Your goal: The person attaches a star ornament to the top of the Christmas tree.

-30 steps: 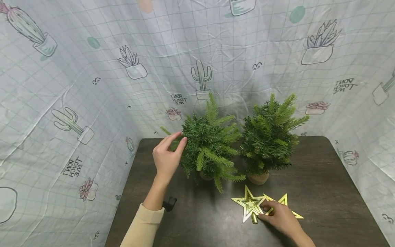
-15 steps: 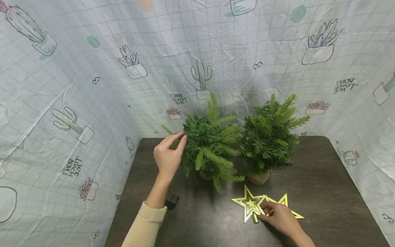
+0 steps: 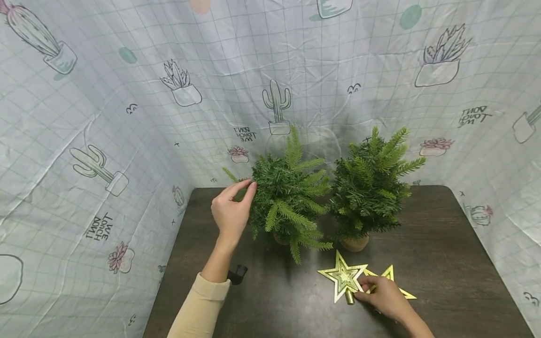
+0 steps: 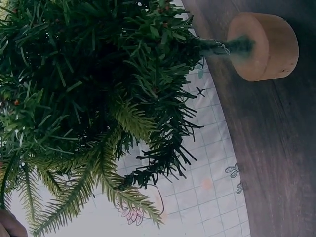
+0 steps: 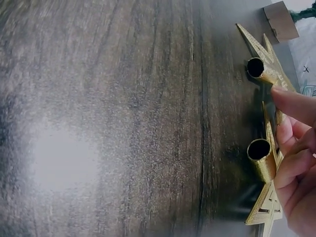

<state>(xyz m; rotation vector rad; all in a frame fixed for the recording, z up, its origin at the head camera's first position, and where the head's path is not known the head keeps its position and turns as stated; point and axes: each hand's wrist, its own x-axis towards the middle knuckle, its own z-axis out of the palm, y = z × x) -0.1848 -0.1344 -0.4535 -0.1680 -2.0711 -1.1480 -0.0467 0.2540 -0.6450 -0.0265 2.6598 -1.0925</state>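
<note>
My left hand (image 3: 230,211) is at the left side of a small artificial Christmas tree (image 3: 276,180), thumb and fingertips pinching at its outer foliage. In the left wrist view the tree's needles (image 4: 89,59) fill much of the frame, and only a fingertip (image 4: 12,224) shows at the corner. My right hand (image 3: 384,293) pinches a gold star tree topper (image 3: 343,274) by one side, its short socket pointing down. Behind that hand a second gold star (image 3: 389,273) lies partly covered; the right wrist view shows its hollow socket (image 5: 260,150) too.
Another artificial tree (image 3: 367,202) stands to the right on a round base (image 3: 355,242). A small black object (image 3: 238,274) lies beside the left forearm on the dark wooden table (image 3: 274,305). Printed cloth (image 3: 220,61) encloses the back and sides.
The left thumb and fingertips have drawn together at the tree's edge, and the hand has shifted slightly right. The held star has tipped up slightly; the right hand has barely moved.
</note>
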